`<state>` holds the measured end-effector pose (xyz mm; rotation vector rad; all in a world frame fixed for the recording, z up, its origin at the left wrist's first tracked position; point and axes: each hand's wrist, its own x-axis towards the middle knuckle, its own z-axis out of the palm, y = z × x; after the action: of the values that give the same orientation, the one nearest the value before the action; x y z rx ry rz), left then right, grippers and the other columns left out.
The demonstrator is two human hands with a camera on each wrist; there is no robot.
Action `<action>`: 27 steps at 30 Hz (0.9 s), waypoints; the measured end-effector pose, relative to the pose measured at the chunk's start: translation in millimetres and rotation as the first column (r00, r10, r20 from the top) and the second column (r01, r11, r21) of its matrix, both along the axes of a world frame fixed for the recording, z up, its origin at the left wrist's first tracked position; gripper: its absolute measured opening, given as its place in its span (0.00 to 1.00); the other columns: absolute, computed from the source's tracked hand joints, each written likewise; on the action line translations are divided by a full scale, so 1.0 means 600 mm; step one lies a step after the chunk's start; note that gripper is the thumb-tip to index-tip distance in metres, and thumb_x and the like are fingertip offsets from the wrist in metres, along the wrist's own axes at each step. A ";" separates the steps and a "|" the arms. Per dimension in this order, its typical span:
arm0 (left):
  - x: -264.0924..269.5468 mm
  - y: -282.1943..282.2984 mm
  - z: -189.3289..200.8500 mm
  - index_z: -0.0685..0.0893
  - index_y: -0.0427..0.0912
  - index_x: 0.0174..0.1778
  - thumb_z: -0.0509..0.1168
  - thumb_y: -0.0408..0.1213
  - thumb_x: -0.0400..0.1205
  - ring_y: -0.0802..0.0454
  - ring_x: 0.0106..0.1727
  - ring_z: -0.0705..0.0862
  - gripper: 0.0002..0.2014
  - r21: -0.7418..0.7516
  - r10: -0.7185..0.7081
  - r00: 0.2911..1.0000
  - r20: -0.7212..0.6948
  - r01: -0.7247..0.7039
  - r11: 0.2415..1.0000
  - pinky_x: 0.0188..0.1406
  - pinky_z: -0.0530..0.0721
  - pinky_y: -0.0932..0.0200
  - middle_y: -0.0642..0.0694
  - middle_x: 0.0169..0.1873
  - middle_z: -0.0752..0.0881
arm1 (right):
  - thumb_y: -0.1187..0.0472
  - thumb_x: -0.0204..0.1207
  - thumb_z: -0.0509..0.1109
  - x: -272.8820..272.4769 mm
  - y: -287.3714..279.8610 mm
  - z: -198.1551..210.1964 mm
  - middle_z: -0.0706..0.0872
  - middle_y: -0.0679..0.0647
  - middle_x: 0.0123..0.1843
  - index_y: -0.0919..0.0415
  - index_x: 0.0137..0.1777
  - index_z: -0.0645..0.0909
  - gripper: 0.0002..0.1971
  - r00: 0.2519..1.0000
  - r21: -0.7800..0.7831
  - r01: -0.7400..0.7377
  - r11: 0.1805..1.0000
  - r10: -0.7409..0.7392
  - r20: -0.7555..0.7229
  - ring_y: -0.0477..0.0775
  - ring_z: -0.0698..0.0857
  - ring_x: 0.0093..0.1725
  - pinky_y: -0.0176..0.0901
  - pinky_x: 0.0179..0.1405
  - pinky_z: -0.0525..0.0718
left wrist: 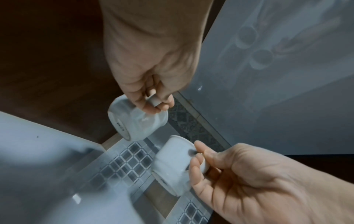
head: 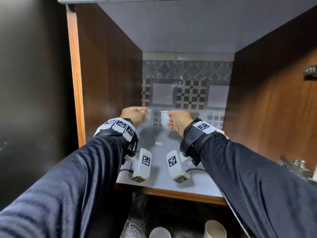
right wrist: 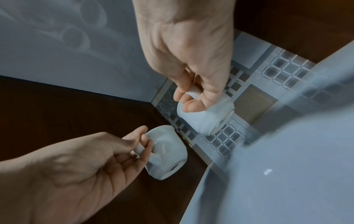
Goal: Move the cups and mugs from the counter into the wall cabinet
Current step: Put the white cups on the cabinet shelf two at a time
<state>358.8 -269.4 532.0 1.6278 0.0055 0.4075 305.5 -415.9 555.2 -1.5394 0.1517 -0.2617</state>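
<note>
Both of my hands reach deep into the open wall cabinet, each with a small white cup. My left hand (head: 143, 112) pinches the handle of the left cup (head: 149, 115) near the left wall. My right hand (head: 170, 120) pinches the handle of the right cup (head: 164, 119). Both cups hang a little above the white shelf (head: 159, 170), close together near the tiled back. In the left wrist view my left hand (left wrist: 153, 100) holds its cup (left wrist: 138, 119) with the base showing, and the right cup (left wrist: 172, 165) is below it. The right wrist view shows the right cup (right wrist: 206, 116) and the left cup (right wrist: 166, 153).
Dark wooden walls (head: 109, 69) close the cabinet on both sides, and a patterned tile wall (head: 187, 86) forms its back. The open door with a hinge (head: 310, 70) stands at the right. Two more cups (head: 215, 229) sit on the counter below the shelf.
</note>
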 end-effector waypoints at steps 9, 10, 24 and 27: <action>0.058 -0.013 0.002 0.89 0.35 0.45 0.64 0.25 0.80 0.51 0.37 0.83 0.08 -0.082 -0.063 0.995 -0.072 0.057 0.995 0.51 0.85 0.58 0.41 0.39 0.87 | 0.71 0.81 0.58 0.057 0.027 -0.015 0.74 0.57 0.32 0.70 0.62 0.82 0.15 0.997 0.000 0.002 1.000 -0.002 -0.076 0.51 0.75 0.28 0.36 0.26 0.78; 0.065 -0.011 -0.002 0.89 0.37 0.42 0.63 0.24 0.80 0.51 0.38 0.83 0.09 -0.067 -0.067 0.994 -0.083 0.062 0.996 0.52 0.86 0.57 0.41 0.40 0.87 | 0.71 0.81 0.58 0.065 0.027 -0.019 0.75 0.57 0.32 0.70 0.62 0.82 0.15 0.997 -0.002 -0.001 1.000 0.000 -0.083 0.51 0.75 0.28 0.37 0.27 0.78; 0.103 0.026 -0.053 0.79 0.33 0.65 0.58 0.21 0.81 0.69 0.13 0.80 0.17 0.132 -0.199 0.931 -0.305 0.249 0.960 0.21 0.79 0.73 0.53 0.30 0.82 | 0.75 0.83 0.51 0.139 0.021 -0.068 0.77 0.61 0.39 0.69 0.45 0.78 0.14 0.950 0.051 -0.176 0.983 0.183 -0.253 0.56 0.81 0.42 0.45 0.44 0.89; 0.101 0.025 -0.054 0.80 0.34 0.65 0.59 0.23 0.81 0.64 0.20 0.82 0.16 0.216 -0.156 0.934 -0.320 0.233 0.948 0.28 0.79 0.69 0.52 0.33 0.79 | 0.74 0.83 0.50 0.145 0.019 -0.074 0.77 0.62 0.40 0.69 0.44 0.77 0.14 0.934 0.057 -0.219 0.974 0.227 -0.276 0.59 0.80 0.52 0.55 0.61 0.84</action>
<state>419.2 -254.6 499.6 1.9078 0.0202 0.0018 392.6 -404.8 510.6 -1.5475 0.2010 0.1415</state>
